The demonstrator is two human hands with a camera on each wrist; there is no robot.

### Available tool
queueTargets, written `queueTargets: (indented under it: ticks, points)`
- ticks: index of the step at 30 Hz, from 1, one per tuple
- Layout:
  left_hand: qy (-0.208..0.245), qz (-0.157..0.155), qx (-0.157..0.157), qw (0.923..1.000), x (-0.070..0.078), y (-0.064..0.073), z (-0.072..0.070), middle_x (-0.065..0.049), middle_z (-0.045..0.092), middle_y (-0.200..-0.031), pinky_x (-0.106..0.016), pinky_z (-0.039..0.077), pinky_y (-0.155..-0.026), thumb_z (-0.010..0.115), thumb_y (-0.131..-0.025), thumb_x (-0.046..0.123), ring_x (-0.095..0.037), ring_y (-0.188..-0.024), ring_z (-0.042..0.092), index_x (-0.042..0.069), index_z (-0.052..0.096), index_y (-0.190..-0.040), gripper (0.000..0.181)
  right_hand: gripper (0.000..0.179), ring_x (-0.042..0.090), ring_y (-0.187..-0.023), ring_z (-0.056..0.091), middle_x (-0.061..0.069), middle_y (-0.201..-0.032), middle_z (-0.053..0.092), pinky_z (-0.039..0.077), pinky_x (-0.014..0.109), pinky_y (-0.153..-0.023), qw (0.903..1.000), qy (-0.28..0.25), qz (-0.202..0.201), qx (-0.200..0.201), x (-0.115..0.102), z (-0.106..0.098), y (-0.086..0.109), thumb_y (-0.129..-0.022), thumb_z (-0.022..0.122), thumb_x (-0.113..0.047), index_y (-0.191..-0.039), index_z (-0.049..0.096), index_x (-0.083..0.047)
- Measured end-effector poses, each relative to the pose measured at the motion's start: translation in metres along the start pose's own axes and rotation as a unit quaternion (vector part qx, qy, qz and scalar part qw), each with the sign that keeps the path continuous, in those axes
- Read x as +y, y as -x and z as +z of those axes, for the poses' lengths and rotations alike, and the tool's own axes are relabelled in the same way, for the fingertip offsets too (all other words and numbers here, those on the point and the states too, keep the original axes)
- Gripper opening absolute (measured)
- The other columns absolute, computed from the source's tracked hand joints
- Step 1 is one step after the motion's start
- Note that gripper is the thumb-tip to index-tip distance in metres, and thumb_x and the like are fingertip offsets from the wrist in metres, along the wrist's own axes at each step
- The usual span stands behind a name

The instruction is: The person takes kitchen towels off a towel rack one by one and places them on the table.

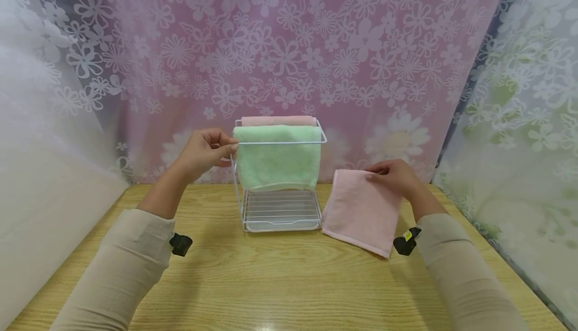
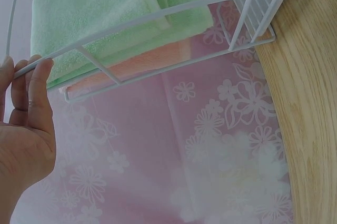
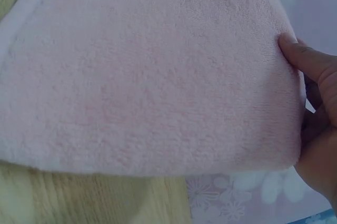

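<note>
A white wire rack (image 1: 280, 225) stands on the table in the head view. Over its upper bars hangs a green towel (image 1: 279, 163), with a pink towel (image 1: 277, 120) draped behind it. My left hand (image 1: 205, 153) pinches the rack's upper left corner; the left wrist view shows thumb and fingers (image 2: 39, 92) on the white wire. To the right of the rack, my right hand (image 1: 395, 178) grips the top edge of another pink towel (image 1: 361, 210), which hangs down in front of the hand. In the right wrist view this pink towel (image 3: 147, 81) fills most of the picture, the thumb on its near face.
The rack rests on a wood-grain table (image 1: 253, 281). Behind it hangs a pink floral curtain (image 1: 271, 45), and pale sheets (image 1: 524, 120) flank both sides. A small black camera (image 1: 181, 244) sits at the left wrist, another black camera (image 1: 405, 243) at the right.
</note>
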State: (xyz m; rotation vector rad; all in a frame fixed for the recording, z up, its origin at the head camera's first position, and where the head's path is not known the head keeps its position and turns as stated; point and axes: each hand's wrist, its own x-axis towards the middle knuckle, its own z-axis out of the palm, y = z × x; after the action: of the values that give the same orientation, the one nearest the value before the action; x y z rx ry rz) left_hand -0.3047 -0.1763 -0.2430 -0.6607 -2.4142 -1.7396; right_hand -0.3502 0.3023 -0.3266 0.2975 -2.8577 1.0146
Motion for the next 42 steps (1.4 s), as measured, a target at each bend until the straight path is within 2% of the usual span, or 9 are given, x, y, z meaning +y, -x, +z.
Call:
queueTargets:
  ticks: [10,16,22,29,32,38,42]
  points:
    - [-0.001,-0.001,-0.008,1.0000,0.001,-0.002,0.000,-0.011,0.066,-0.087,-0.044,0.058,-0.080,0.066,-0.095,0.013,-0.020,-0.082,0.068,-0.011,0.062,-0.105,0.027,0.030,0.034,-0.102,0.062,0.021,-0.121,0.064,0.055,0.044,-0.082,0.9992,-0.001,-0.039,0.013,-0.002,0.014,-0.024,-0.094,0.069,-0.022,-0.118,0.071,-0.004]
    - [-0.005,-0.007,-0.009,0.9999,0.003,-0.002,-0.001,-0.013,0.066,-0.090,-0.039,0.059,-0.078,0.065,-0.096,0.015,-0.020,-0.082,0.068,-0.010,0.063,-0.107,0.027,0.025,0.034,-0.099,0.064,0.021,-0.116,0.066,0.055,0.039,-0.078,0.9984,-0.026,-0.036,0.035,0.003,0.024,-0.034,-0.091,0.072,-0.017,-0.112,0.074,-0.002]
    - [-0.007,-0.007,-0.010,0.9999,0.003,0.000,-0.001,-0.013,0.065,-0.089,-0.038,0.059,-0.078,0.065,-0.096,0.014,-0.020,-0.082,0.068,-0.010,0.062,-0.107,0.027,0.026,0.034,-0.106,0.062,0.021,-0.117,0.066,0.055,0.039,-0.080,0.9980,-0.036,-0.009,0.051,0.007,0.034,-0.031,-0.090,0.074,-0.019,-0.110,0.074,-0.002]
    - [-0.005,-0.012,-0.007,0.9999,0.004,0.002,-0.002,-0.014,0.065,-0.090,-0.037,0.059,-0.077,0.065,-0.096,0.014,-0.023,-0.084,0.068,-0.010,0.062,-0.107,0.027,0.025,0.034,-0.102,0.064,0.021,-0.110,0.069,0.056,0.040,-0.079,0.9960,-0.043,-0.050,0.061,0.007,0.047,-0.030,-0.089,0.074,-0.014,-0.110,0.074,0.000]
    - [-0.007,-0.010,-0.007,0.9999,0.004,0.002,-0.002,-0.015,0.065,-0.091,-0.037,0.059,-0.077,0.065,-0.096,0.015,-0.026,-0.085,0.068,-0.010,0.062,-0.107,0.027,0.026,0.033,-0.101,0.065,0.019,-0.108,0.070,0.057,0.038,-0.079,0.9959,-0.048,-0.048,0.060,0.007,0.050,-0.030,-0.088,0.075,-0.013,-0.111,0.073,0.000]
    - [-0.009,-0.012,-0.008,0.9999,0.004,0.003,-0.002,-0.014,0.065,-0.090,-0.039,0.059,-0.078,0.065,-0.096,0.014,-0.032,-0.087,0.068,-0.011,0.062,-0.107,0.027,0.029,0.036,-0.106,0.061,0.021,-0.119,0.065,0.054,0.046,-0.084,0.9961,-0.057,-0.037,0.057,0.007,0.051,-0.028,-0.090,0.073,-0.015,-0.115,0.071,0.000]
    - [-0.009,-0.010,-0.007,0.9999,0.003,0.002,-0.002,-0.014,0.065,-0.089,-0.039,0.059,-0.077,0.065,-0.096,0.014,-0.031,-0.086,0.068,-0.011,0.062,-0.107,0.028,0.028,0.036,-0.106,0.059,0.020,-0.124,0.063,0.053,0.048,-0.083,0.9957,-0.060,-0.033,0.063,0.005,0.047,-0.024,-0.091,0.071,-0.014,-0.116,0.071,-0.002]
